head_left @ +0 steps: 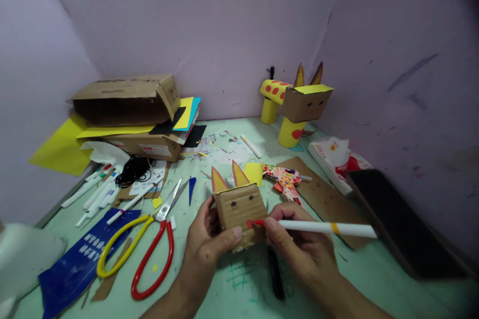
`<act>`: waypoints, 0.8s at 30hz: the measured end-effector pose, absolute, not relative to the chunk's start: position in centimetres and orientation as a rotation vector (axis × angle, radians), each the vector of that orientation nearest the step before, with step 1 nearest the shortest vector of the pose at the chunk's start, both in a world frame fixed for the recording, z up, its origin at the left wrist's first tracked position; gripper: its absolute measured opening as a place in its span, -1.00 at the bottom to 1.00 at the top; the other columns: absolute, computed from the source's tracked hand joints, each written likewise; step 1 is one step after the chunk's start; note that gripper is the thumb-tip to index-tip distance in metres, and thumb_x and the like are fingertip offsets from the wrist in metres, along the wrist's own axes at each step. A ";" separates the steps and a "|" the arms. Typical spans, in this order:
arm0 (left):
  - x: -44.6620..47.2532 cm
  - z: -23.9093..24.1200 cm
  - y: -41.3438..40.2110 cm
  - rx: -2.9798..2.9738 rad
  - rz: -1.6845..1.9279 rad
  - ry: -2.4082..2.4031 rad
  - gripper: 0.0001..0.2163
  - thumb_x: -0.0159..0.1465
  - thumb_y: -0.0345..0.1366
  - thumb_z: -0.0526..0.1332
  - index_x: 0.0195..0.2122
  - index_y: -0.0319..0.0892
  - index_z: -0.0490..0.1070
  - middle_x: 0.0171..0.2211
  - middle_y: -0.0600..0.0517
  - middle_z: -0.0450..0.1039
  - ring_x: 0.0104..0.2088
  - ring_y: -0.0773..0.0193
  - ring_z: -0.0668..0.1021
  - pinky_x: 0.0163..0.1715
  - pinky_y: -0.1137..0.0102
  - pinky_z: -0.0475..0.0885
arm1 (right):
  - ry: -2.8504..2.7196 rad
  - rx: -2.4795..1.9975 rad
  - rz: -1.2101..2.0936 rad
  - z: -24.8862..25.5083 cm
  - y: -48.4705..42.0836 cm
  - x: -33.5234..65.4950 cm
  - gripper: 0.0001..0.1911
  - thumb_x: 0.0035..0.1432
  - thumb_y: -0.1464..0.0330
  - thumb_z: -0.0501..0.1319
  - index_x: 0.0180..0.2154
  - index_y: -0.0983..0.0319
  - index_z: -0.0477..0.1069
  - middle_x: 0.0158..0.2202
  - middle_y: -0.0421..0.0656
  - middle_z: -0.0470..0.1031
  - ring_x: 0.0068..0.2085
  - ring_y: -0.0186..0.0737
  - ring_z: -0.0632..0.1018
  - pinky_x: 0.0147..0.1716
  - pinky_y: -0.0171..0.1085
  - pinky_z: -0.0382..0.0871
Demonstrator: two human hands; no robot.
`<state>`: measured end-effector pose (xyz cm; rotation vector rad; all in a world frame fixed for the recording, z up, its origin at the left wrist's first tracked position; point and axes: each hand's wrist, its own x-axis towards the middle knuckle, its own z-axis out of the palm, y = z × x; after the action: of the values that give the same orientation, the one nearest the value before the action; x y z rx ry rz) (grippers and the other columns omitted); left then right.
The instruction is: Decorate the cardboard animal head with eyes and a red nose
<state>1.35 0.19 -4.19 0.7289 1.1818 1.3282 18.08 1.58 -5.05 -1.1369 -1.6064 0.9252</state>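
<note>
My left hand (209,244) grips a small cardboard box head (239,209) with two black dot eyes and two pointed orange-yellow ears. The thumb presses its front lower edge. My right hand (299,249) pinches a white marker (325,228) with a yellow band. Its red tip touches the box front, where a red mark shows. A black pen (276,276) lies on the table under my hands.
Red and yellow scissors (149,246) lie at left on the green table (374,279), near white markers (97,192) and a blue sheet (78,259). Stacked cardboard boxes (130,109) stand at back left, a finished cardboard giraffe (295,104) at back right, a dark tablet (396,219) at right.
</note>
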 end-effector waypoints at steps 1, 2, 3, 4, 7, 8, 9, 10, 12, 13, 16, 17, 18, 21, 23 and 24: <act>1.4 -4.2 0.2 0.728 1.325 1.173 -0.23 -0.12 -0.25 0.44 0.14 -0.25 0.25 -0.02 -0.19 0.53 -0.02 -0.12 0.55 -0.09 0.18 0.46 | -1.612 -1.137 0.906 -5.0 1.6 18.1 -0.81 0.27 0.24 0.14 -0.39 0.16 0.37 -0.53 -0.25 0.40 -0.48 -0.27 0.44 -0.52 -0.33 0.28; 1.4 -4.1 0.2 0.728 1.321 1.169 -0.23 -0.13 -0.24 0.44 0.14 -0.25 0.25 -0.02 -0.19 0.53 -0.02 -0.13 0.55 -0.09 0.17 0.46 | -1.617 -1.133 0.879 -5.0 1.6 18.0 -0.81 0.26 0.24 0.15 -0.39 0.16 0.38 -0.53 -0.24 0.41 -0.48 -0.26 0.45 -0.50 -0.32 0.29; 1.4 -4.1 0.2 0.730 1.318 1.168 -0.23 -0.13 -0.24 0.44 0.14 -0.25 0.25 -0.02 -0.20 0.53 -0.02 -0.13 0.55 -0.08 0.17 0.46 | -1.621 -1.130 0.854 -5.0 1.7 18.0 -0.81 0.25 0.25 0.16 -0.40 0.17 0.38 -0.53 -0.24 0.41 -0.47 -0.26 0.45 -0.49 -0.32 0.30; 1.4 -4.1 0.2 0.731 1.317 1.168 -0.23 -0.13 -0.24 0.44 0.14 -0.25 0.25 -0.02 -0.20 0.53 -0.02 -0.13 0.55 -0.08 0.17 0.46 | -1.626 -1.127 0.834 -5.0 1.7 17.9 -0.81 0.24 0.25 0.16 -0.40 0.17 0.39 -0.52 -0.24 0.42 -0.47 -0.26 0.45 -0.49 -0.32 0.30; 1.5 -4.0 0.2 0.740 1.325 1.171 -0.24 -0.13 -0.24 0.44 0.14 -0.25 0.26 -0.02 -0.20 0.53 -0.02 -0.14 0.55 -0.07 0.17 0.45 | -1.633 -1.124 0.807 -5.1 1.8 17.9 -0.83 0.23 0.27 0.17 -0.40 0.17 0.41 -0.52 -0.24 0.42 -0.48 -0.27 0.45 -0.50 -0.33 0.30; 1.5 -4.0 0.2 0.741 1.326 1.171 -0.24 -0.13 -0.24 0.44 0.13 -0.25 0.27 -0.02 -0.20 0.54 -0.02 -0.14 0.55 -0.07 0.17 0.46 | -1.636 -1.121 0.803 -5.1 1.9 17.8 -0.83 0.22 0.28 0.17 -0.40 0.17 0.41 -0.53 -0.24 0.42 -0.49 -0.27 0.45 -0.50 -0.34 0.30; 1.5 -4.0 0.2 0.742 1.326 1.173 -0.25 -0.13 -0.24 0.44 0.13 -0.26 0.27 -0.03 -0.20 0.54 -0.03 -0.13 0.55 -0.08 0.17 0.46 | -1.640 -1.115 0.801 -5.2 1.9 17.8 -0.83 0.22 0.28 0.18 -0.41 0.17 0.41 -0.53 -0.25 0.42 -0.49 -0.28 0.44 -0.50 -0.34 0.30; 1.5 -4.0 0.2 0.742 1.325 1.173 -0.25 -0.13 -0.24 0.44 0.13 -0.26 0.27 -0.03 -0.20 0.54 -0.03 -0.13 0.55 -0.08 0.18 0.46 | -1.645 -1.111 0.799 -5.2 1.9 17.8 -0.83 0.22 0.28 0.18 -0.41 0.17 0.41 -0.53 -0.25 0.42 -0.50 -0.28 0.44 -0.50 -0.35 0.30; 1.4 -4.0 0.2 0.736 1.325 1.167 -0.24 -0.12 -0.25 0.44 0.14 -0.26 0.26 -0.02 -0.20 0.54 -0.02 -0.13 0.55 -0.09 0.18 0.46 | -1.652 -1.110 0.795 -5.2 1.9 17.8 -0.83 0.22 0.28 0.18 -0.41 0.17 0.41 -0.53 -0.26 0.42 -0.49 -0.29 0.44 -0.49 -0.35 0.29; 1.4 -4.1 0.2 0.736 1.323 1.162 -0.23 -0.12 -0.25 0.44 0.15 -0.26 0.24 -0.01 -0.21 0.53 -0.01 -0.14 0.54 -0.08 0.18 0.45 | -1.650 -1.113 0.796 -5.2 1.8 17.8 -0.83 0.22 0.28 0.18 -0.41 0.17 0.40 -0.53 -0.26 0.42 -0.49 -0.29 0.44 -0.49 -0.35 0.29; 1.4 -4.1 0.2 0.744 1.313 1.151 -0.23 -0.11 -0.26 0.44 0.16 -0.26 0.22 0.01 -0.22 0.51 0.00 -0.13 0.54 -0.06 0.17 0.45 | -1.621 -1.130 0.817 -5.2 1.8 17.8 -0.82 0.24 0.27 0.17 -0.41 0.16 0.39 -0.53 -0.27 0.41 -0.49 -0.30 0.43 -0.51 -0.36 0.27; 1.4 -4.0 0.2 0.745 1.313 1.153 -0.24 -0.10 -0.26 0.43 0.15 -0.26 0.23 0.00 -0.22 0.52 -0.01 -0.13 0.55 -0.07 0.18 0.45 | -1.616 -1.131 0.821 -5.2 1.8 17.8 -0.82 0.24 0.27 0.17 -0.41 0.16 0.38 -0.54 -0.27 0.41 -0.50 -0.30 0.43 -0.51 -0.36 0.26; 1.5 -4.0 0.2 0.743 1.318 1.159 -0.25 -0.10 -0.25 0.44 0.15 -0.26 0.24 -0.01 -0.21 0.53 -0.02 -0.12 0.55 -0.07 0.18 0.45 | -1.618 -1.126 0.826 -5.1 1.8 17.8 -0.82 0.24 0.27 0.17 -0.41 0.16 0.38 -0.54 -0.28 0.40 -0.50 -0.30 0.43 -0.51 -0.36 0.27; 1.5 -3.9 0.1 0.732 1.334 1.182 -0.23 -0.11 -0.24 0.44 0.15 -0.25 0.24 -0.03 -0.19 0.55 -0.02 -0.13 0.55 -0.10 0.19 0.47 | -1.652 -1.086 0.829 -5.1 1.9 17.8 -0.83 0.24 0.29 0.17 -0.41 0.16 0.39 -0.53 -0.27 0.41 -0.49 -0.31 0.43 -0.49 -0.37 0.28; 1.5 -4.0 0.1 0.734 1.319 1.196 -0.21 -0.10 -0.24 0.44 0.18 -0.24 0.20 0.00 -0.20 0.52 0.00 -0.14 0.54 -0.09 0.18 0.46 | -1.663 -1.066 0.832 -5.1 1.9 17.8 -0.84 0.24 0.30 0.15 -0.39 0.17 0.39 -0.52 -0.26 0.41 -0.48 -0.31 0.43 -0.49 -0.36 0.28; 1.4 -4.0 0.0 0.734 1.306 1.207 -0.21 -0.08 -0.23 0.44 0.19 -0.24 0.18 0.02 -0.20 0.51 0.02 -0.14 0.53 -0.07 0.18 0.46 | -1.657 -1.065 0.839 -5.1 1.9 17.8 -0.84 0.24 0.29 0.15 -0.38 0.17 0.39 -0.51 -0.26 0.41 -0.47 -0.30 0.43 -0.49 -0.36 0.28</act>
<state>1.42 0.03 -4.04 0.7337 1.2072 1.3062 17.82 1.85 -5.09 -1.0651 -1.6567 0.8389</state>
